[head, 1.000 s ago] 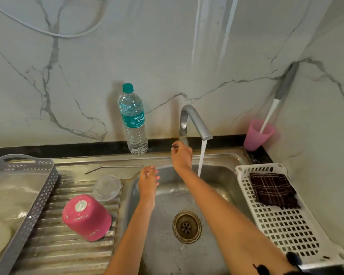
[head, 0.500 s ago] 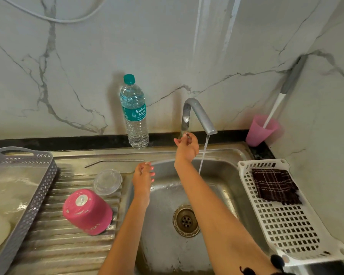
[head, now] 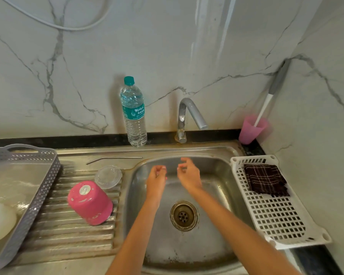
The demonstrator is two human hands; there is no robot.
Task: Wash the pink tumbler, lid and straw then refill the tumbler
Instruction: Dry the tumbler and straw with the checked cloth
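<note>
Here left hand (head: 156, 178) and right hand (head: 189, 176) hang slack, empty, over sink (head: 218, 171); tumbler (head: 89, 203) inverted

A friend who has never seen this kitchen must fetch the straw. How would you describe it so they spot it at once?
Start at the steel sink and look left to its ribbed drainboard. On the flat strip behind the ribs, by the water bottle, lies the straw. It is the only thin, bent metal rod, unlike the round clear lid and pink tumbler nearby.
</note>
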